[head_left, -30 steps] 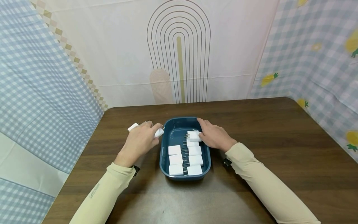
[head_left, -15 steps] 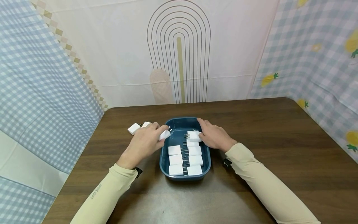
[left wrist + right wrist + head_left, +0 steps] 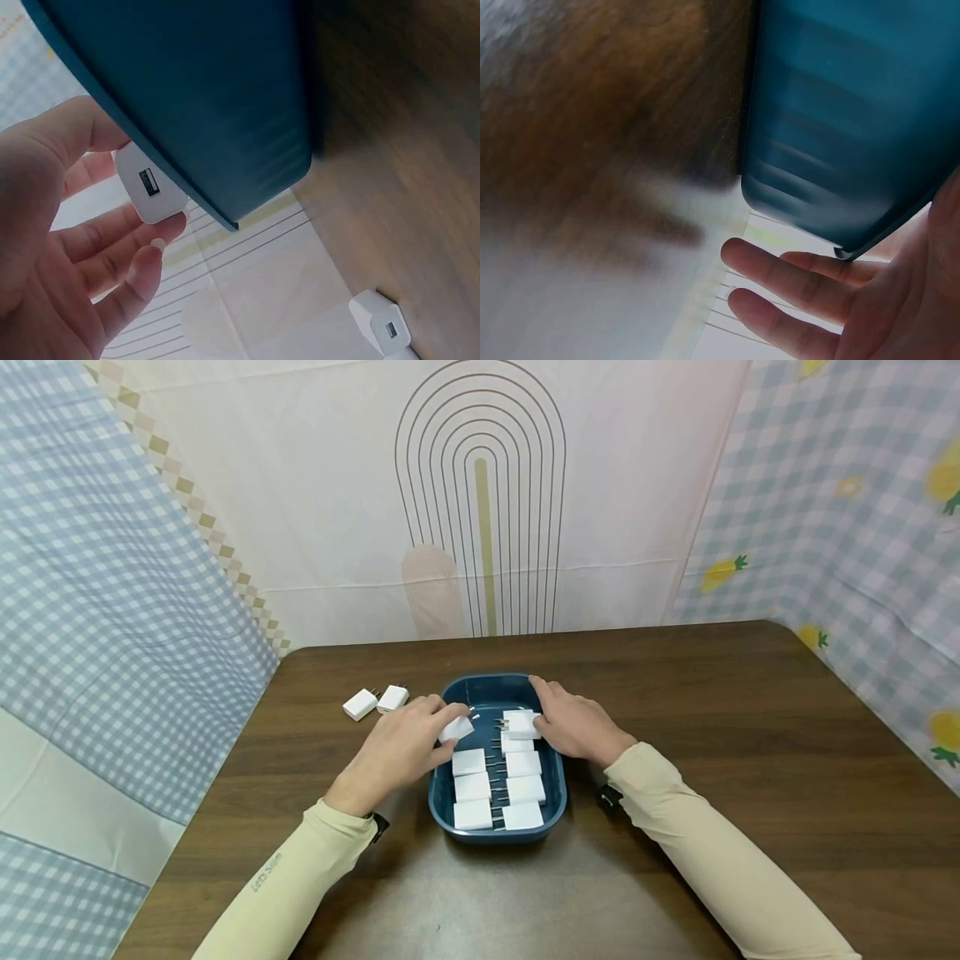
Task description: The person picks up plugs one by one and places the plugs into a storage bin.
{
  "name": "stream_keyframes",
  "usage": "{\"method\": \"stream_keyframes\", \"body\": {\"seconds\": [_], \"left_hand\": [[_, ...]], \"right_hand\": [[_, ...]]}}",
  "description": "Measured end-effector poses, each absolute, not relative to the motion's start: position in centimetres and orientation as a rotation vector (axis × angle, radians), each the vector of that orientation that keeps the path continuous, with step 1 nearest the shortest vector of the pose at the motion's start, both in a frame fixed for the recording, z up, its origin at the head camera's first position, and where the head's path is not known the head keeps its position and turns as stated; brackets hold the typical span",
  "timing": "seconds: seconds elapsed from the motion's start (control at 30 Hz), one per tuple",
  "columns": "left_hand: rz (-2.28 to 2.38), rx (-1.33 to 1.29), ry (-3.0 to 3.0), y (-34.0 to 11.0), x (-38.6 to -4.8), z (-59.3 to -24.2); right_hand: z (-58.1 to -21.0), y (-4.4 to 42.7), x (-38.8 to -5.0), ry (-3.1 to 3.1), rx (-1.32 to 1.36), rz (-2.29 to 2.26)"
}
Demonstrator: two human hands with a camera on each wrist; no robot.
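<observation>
My left hand point(image 3: 408, 739) pinches a white USB wall charger point(image 3: 456, 729) over the left rim of a dark blue rectangular bin point(image 3: 480, 837). Its prongs point right, into the bin; in the left wrist view its USB port point(image 3: 149, 181) faces the camera. My right hand point(image 3: 573, 720) rests at the bin's right rim, thumb beside a charger point(image 3: 522, 724) that lies over others. From the right wrist view, fingers point(image 3: 795, 285) extend outside the bin wall point(image 3: 840, 112); the thumb is hidden there. Several more chargers point(image 3: 472, 787) lie inside in two columns, prongs facing inward.
Two loose chargers, one further left point(image 3: 361, 704) and one nearer the bin point(image 3: 393, 698), lie on the brown wooden table point(image 3: 675, 685). Patterned cloths point(image 3: 330, 485) hang behind the table and at both sides.
My left hand has moved right with its charger, from beside the bin to over its left rim, uncovering the two loose chargers. My right hand has stayed in place.
</observation>
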State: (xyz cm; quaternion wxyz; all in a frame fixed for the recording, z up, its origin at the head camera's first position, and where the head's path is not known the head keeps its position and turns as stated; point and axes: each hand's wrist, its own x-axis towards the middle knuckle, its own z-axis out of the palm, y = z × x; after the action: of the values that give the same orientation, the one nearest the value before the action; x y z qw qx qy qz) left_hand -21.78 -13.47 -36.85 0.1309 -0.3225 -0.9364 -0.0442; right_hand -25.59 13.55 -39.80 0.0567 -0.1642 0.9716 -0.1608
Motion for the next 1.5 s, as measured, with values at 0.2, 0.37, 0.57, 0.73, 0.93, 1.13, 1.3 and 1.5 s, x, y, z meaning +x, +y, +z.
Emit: {"method": "stream_keyframes", "body": {"seconds": [0.2, 0.37, 0.57, 0.73, 0.93, 1.13, 1.3, 1.5], "left_hand": [[-0.137, -1.002, -2.706, -13.1, -21.9, -37.4], [-0.128, -1.022, -2.703, -13.0, -21.9, -37.7], [-0.115, -1.03, -2.701, -13.1, -22.1, -38.1], [-0.144, -1.032, -2.719, -13.1, -22.3, -38.4], [-0.132, -1.006, -2.722, -13.1, -22.3, -38.6], [-0.09, -0.963, -2.741, -12.8, -22.3, -38.6], [-0.088, -0.919, -2.788, -12.4, -22.4, -38.5], [-0.073, -0.9, -2.829, -12.0, -22.7, -38.4]], "right_hand": [[-40.0, 13.6, -25.7, 2.95, -0.497, -0.5], [-40.0, 13.6, -25.7, 2.949, -0.498, -0.504], [-40.0, 13.6, -25.7, 2.949, -0.502, -0.5], [-40.0, 13.6, -25.6, 2.947, -0.498, -0.505], [-40.1, 13.6, -25.7, 2.936, -0.485, -0.514], [-40.1, 13.5, -25.6, 2.927, -0.479, -0.53], [-40.1, 13.4, -25.6, 2.926, -0.477, -0.537], [-40.1, 13.4, -25.7, 2.91, -0.467, -0.545]]}}
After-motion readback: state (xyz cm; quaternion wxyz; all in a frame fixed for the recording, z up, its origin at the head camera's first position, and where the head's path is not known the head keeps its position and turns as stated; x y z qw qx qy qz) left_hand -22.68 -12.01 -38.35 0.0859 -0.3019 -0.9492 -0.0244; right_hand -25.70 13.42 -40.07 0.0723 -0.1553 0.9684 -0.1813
